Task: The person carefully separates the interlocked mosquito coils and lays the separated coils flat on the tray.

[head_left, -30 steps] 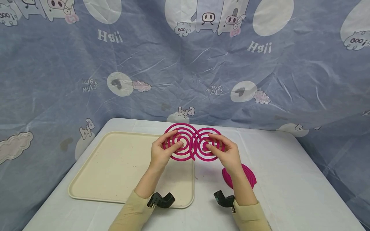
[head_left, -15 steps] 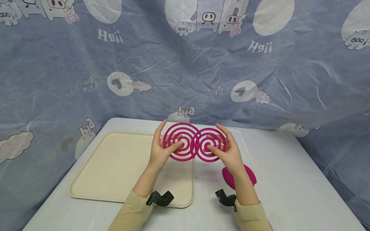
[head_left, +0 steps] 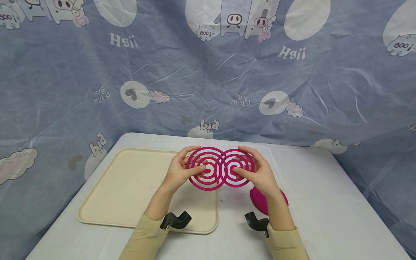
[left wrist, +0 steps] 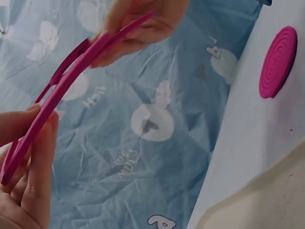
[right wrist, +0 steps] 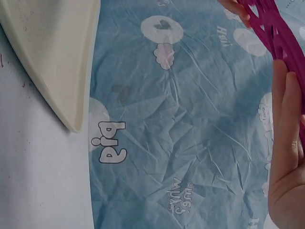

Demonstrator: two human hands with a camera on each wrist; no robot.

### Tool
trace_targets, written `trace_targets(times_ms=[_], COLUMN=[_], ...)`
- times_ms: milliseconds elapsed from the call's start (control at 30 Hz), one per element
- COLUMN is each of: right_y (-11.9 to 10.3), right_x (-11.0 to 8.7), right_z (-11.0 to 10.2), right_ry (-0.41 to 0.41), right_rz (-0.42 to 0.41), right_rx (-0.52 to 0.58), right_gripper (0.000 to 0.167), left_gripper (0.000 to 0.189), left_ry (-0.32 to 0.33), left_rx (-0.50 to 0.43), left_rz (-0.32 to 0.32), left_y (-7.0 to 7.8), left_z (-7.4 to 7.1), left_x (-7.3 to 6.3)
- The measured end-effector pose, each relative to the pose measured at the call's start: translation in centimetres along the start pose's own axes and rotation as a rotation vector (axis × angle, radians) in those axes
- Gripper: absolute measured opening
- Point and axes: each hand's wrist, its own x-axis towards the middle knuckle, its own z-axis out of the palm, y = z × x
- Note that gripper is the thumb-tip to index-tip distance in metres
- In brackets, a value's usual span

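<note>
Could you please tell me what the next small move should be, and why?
I would probably ease the left flat magenta spiral coil gently sideways from the right flat magenta spiral coil: their outer rings overlap and seem interlaced in the middle, while the left hand and the right hand each pinch one coil near its centre, and the strips look thin.

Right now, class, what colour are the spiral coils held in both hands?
The coils are bright magenta pink, showing best in the head view.
</note>
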Motion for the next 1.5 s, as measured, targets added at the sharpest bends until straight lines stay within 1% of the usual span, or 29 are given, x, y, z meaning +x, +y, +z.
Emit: trace_targets(times_ms=[100,133,233,367,500,600,767,900,967,1033,1100,1167,1233,1300,1433,1500], right_y=[0.0,0.0,0.0,0.1,0.2,0.2,0.2,0.2,0.1,0.1,0.0,0.0,-0.1,-0.1,-0.1,-0.1], right_x=[0.1,0.1,0.2,0.3,0.3,0.3,0.3,0.3,0.3,0.3,0.2,0.2,0.1,0.1,0.0,0.0], right_z=[0.3,0.5,0.8,1.2,1.7,2.0,2.2,2.2,2.0,1.7,1.2,0.7,0.3,0.0,-0.4,-0.5], right_ry=[0.054,0.07,0.112,0.19,0.278,0.322,0.354,0.329,0.29,0.233,0.184,0.14,0.117,0.102,0.079,0.077], right_rz=[-0.026,-0.037,-0.061,-0.066,-0.073,-0.079,-0.09,-0.097,-0.105,-0.113,-0.105,-0.093,-0.079,-0.074,-0.077,-0.081], right_rx=[0.017,0.025,0.051,0.094,0.124,0.13,0.147,0.176,0.196,0.2,0.173,0.14,0.108,0.093,0.079,0.079], right_gripper=[0.063,0.063,0.064,0.064,0.063,0.061,0.062,0.056,0.05,0.043,0.038,0.037,0.037,0.035,0.03,0.029], left_gripper=[0.057,0.057,0.057,0.056,0.055,0.054,0.053,0.053,0.055,0.058,0.061,0.063,0.062,0.059,0.051,0.049], left_ry=[0.053,0.069,0.122,0.199,0.256,0.287,0.318,0.337,0.332,0.308,0.262,0.209,0.162,0.132,0.113,0.123], left_rx=[-0.025,-0.037,-0.047,-0.071,-0.112,-0.135,-0.162,-0.166,-0.164,-0.156,-0.147,-0.128,-0.105,-0.081,-0.047,-0.04], left_rz=[0.03,0.044,0.07,0.094,0.097,0.089,0.086,0.07,0.062,0.054,0.05,0.049,0.051,0.053,0.048,0.049], left_y=[-0.2,-0.6,-0.6,-0.9,-1.1,-1.1,-1.2,-1.3,-1.2,-1.2,-1.1,-1.0,-0.9,-0.8,-0.6,-0.6], left_z=[0.5,0.5,0.9,1.4,1.9,2.4,2.9,3.0,3.0,2.8,2.5,2.1,1.7,1.2,0.4,0.2], left_x=[0.1,0.2,0.2,0.2,0.3,0.3,0.2,0.2,0.2,0.2,0.2,0.2,0.2,0.2,0.1,0.1])
